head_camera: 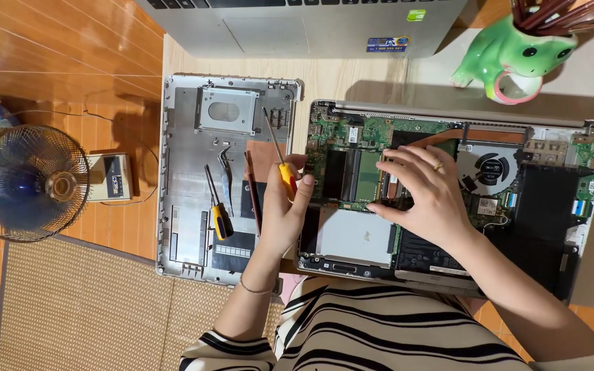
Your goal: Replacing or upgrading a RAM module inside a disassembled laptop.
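Centre of frame: my left hand (280, 213) is closed around a yellow-handled screwdriver (282, 163), while my right hand (429, 194) rests spread, holding nothing, on the opened laptop's circuit board (352, 137) (fragile, I judge; handle by edges)

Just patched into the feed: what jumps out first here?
An opened laptop lies centre-right, circuit board and fan exposed, the right hand spread over the memory slots. The left hand holds a yellow-handled screwdriver beside it. The removed bottom cover lies left, carrying a second screwdriver.
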